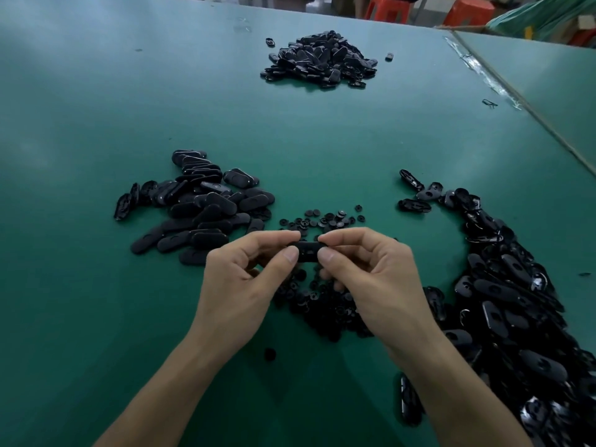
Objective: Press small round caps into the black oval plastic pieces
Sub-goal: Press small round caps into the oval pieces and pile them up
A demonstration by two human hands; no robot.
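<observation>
While it is held level just above the heap of small round caps (pixel 322 304), one black oval piece (pixel 308 252) is pinched at both ends. Its left end is gripped between thumb and forefinger of the left hand (pixel 248 279), its right end between those of the right hand (pixel 371 279). Whether a cap is seated in it cannot be told. Left of the cap heap a pile of oval pieces (pixel 200 211) is spread on the green table (pixel 96 124). Right of the heap a longer pile (pixel 503 295) is strewn, and well beyond it a third pile (pixel 322 59) is seen. One stray cap (pixel 270 354) is seen on the near side of the heap.
</observation>
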